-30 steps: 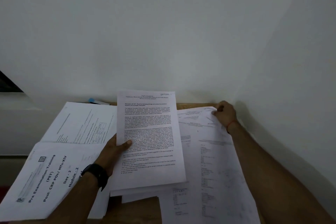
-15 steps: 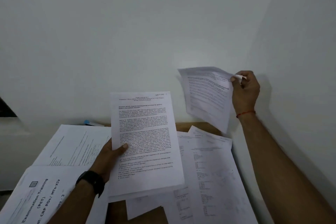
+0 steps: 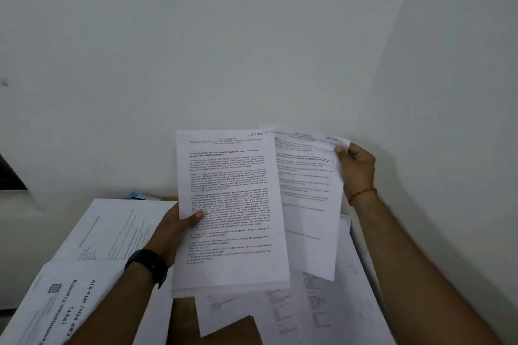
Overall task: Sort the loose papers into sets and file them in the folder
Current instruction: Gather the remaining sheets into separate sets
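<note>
I see the left hand (image 3: pixel 175 228) gripping a printed set (image 3: pixel 229 204). The right hand (image 3: pixel 357 169) pinches one sheet (image 3: pixel 308 204) by its top corner, just behind it.

Quantities: two hands, left hand (image 3: pixel 175 228) and right hand (image 3: pixel 356 166); one white printed paper sheaf (image 3: pixel 229 204); one single white printed sheet (image 3: pixel 308 190); one black wristwatch (image 3: pixel 147 265); one red wrist thread (image 3: pixel 363 194).

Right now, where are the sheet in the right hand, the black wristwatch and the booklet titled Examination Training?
Held sheet (image 3: pixel 311 204): head view, middle of its printed face.
Wristwatch (image 3: pixel 147 265): head view, black band on the left wrist.
Booklet (image 3: pixel 70 308): head view, cover, beside the title.
</note>
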